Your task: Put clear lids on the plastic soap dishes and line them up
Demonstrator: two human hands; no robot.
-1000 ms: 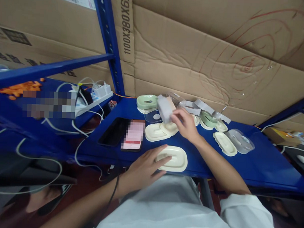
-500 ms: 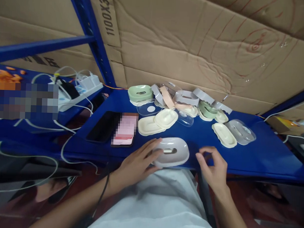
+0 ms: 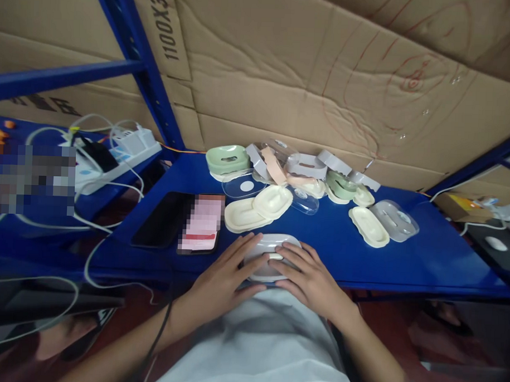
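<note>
A light grey soap dish [image 3: 273,273] with an oval slot lies at the table's near edge, right in front of my body. My left hand [image 3: 231,274] holds its left side, fingers reaching over the rim and thumb along the near edge. From the other side my right hand [image 3: 310,274] grips it, with fingers spread over the top and thumb low at the front. A small pale piece shows in the slot between my fingertips. Much of the rim is covered by both hands. Just beyond sit cream soap-dish trays [image 3: 243,215], one overlapping another.
A green soap dish [image 3: 228,163] and a pile of grey, peach and clear parts line the cardboard wall [image 3: 258,85]. To the right lie a cream tray [image 3: 370,225] and a clear cover [image 3: 394,221]. Two phones, one a black phone [image 3: 162,221], rest left. A power strip [image 3: 117,164] trails cables.
My right hand has moved left from beside the soap dish onto its right side. The left hand stays on the dish. The whole view has shifted slightly.
</note>
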